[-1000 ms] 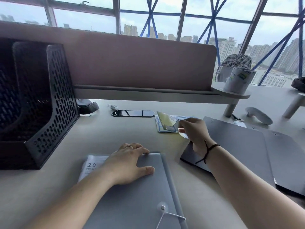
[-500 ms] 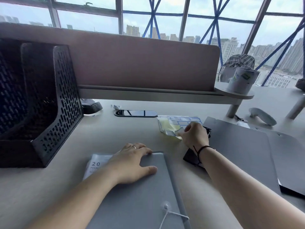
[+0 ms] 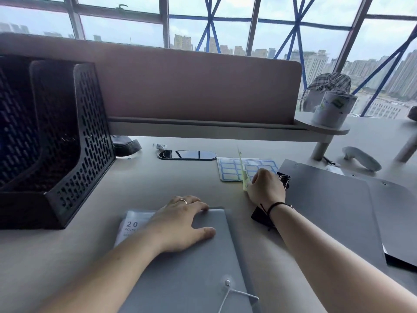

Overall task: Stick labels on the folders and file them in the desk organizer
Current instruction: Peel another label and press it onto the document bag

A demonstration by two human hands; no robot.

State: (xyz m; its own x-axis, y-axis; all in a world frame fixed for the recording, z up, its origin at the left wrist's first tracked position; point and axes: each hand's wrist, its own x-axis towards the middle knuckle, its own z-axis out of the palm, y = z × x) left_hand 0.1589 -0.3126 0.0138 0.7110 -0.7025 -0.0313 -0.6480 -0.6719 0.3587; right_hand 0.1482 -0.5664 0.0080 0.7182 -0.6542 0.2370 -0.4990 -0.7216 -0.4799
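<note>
Tall windows with blue-taped panes look out on a hazy city behind a pale desk (image 3: 140, 190) backed by a pinkish divider panel (image 3: 180, 86). At the desk's left edge stands a black perforated desk organizer (image 3: 67, 141), its slots open toward the person. Two dark grey folders (image 3: 334, 213) overlap toward the right edge. A lighter grey folder (image 3: 198, 263) with a string clasp lies at the near edge, middle, with a white printed sheet showing "20" under its left corner. The left hand (image 3: 180, 222), wearing a ring, rests flat on this folder's far end, fingers straight and spread. Beyond it, toward the back edge, lies a sheet of blue-bordered labels (image 3: 230, 170). The right hand (image 3: 266, 188), with a black cord at the wrist, is curled at the sheet's near right corner, pinching a thin yellowish strip (image 3: 242, 172) that stands up on edge.
</note>
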